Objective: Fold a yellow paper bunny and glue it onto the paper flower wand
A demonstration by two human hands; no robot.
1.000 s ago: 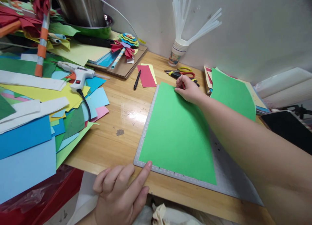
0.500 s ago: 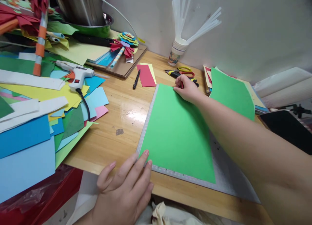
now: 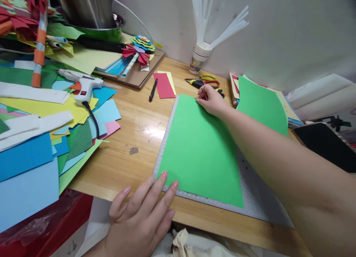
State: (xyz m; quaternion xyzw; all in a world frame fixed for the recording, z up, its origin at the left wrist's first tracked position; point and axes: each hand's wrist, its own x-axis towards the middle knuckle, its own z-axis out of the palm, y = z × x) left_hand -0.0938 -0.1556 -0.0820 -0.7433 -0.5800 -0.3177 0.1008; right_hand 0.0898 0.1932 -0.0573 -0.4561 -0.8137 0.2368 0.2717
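A bright green sheet of paper (image 3: 203, 149) lies on a grey cutting mat (image 3: 260, 195) with pale ruled edges. My left hand (image 3: 141, 212) is spread open at the near left corner, its fingertips resting on the paper and the mat's edge. At the paper's far edge is my right hand (image 3: 210, 100), fingers closed together, thumb and forefinger at the edge. A small red bit shows at its fingers; whether it is held or lies behind cannot be made out. Just beyond this hand are pliers (image 3: 197, 83) with yellow-and-black handles.
Left of the mat lie a black pen (image 3: 153, 90), a red card (image 3: 166, 85) and a white glue gun (image 3: 86, 87) on heaped coloured paper (image 3: 27, 149). A paper cup (image 3: 198, 60) of white sticks stands at the wall. More green paper (image 3: 260, 105) is stacked at right.
My left fingers have spread slightly at the paper's near corner. My right hand stays at the far edge. The whole view has shifted a little.
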